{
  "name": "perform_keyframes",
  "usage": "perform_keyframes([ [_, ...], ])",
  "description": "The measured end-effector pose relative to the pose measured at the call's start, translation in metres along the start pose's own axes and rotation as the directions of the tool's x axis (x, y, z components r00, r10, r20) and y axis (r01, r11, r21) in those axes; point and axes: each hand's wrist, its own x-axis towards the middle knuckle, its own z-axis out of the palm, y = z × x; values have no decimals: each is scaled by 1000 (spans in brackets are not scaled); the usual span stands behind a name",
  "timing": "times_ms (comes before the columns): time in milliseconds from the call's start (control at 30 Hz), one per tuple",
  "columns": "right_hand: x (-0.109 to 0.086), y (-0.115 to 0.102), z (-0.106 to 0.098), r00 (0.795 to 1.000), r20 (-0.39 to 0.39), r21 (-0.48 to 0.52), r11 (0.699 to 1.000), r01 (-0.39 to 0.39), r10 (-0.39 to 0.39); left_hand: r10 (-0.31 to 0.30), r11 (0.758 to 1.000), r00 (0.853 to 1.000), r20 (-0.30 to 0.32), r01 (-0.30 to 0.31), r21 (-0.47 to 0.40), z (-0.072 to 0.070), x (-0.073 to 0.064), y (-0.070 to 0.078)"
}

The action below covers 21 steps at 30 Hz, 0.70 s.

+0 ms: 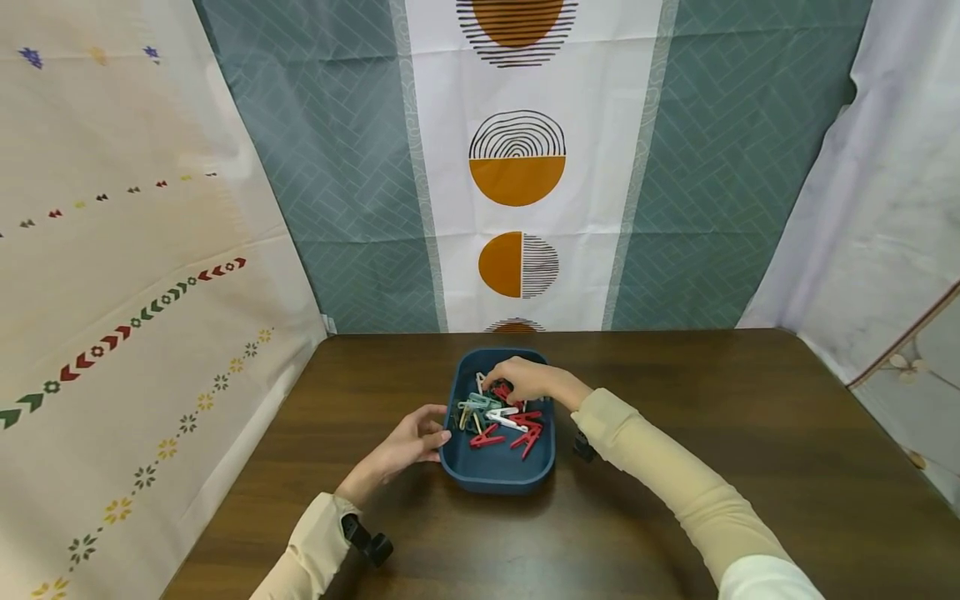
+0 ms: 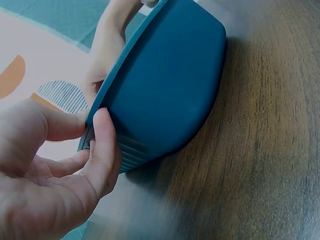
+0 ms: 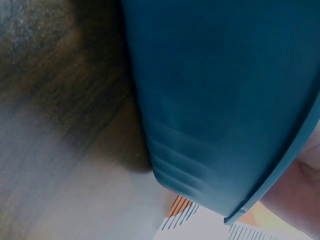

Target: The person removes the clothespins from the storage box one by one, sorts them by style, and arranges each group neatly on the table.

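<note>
A dark blue plastic bin (image 1: 495, 469) stands on the table, holding a heap of clothespins. Red clothespins (image 1: 487, 438) lie toward the front, a white clothespin (image 1: 507, 419) in the middle, and pale green clothespins (image 1: 480, 402) to the left. My left hand (image 1: 412, 437) pinches the bin's left rim between thumb and fingers, as the left wrist view shows close up. Reaching over the right wall, my right hand (image 1: 519, 380) has its bent fingers down among the clothespins at the back. Whether it grips one is hidden; the right wrist view shows mostly the bin's outer wall (image 3: 215, 100).
The brown wooden table (image 1: 637, 517) extends around the bin on every side. Behind it hangs a patterned cloth (image 1: 360, 167) with orange and white circles. More cloth (image 1: 150, 275) hangs along the left side, and a pale cloth (image 1: 885, 225) on the right.
</note>
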Motion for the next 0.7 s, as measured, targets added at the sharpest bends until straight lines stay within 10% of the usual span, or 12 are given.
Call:
perform_keyframes([
  [700,-6,14,1,991,-128,239,969,65,-34,-18,1000,1000,0,18,-22,0,1,0],
])
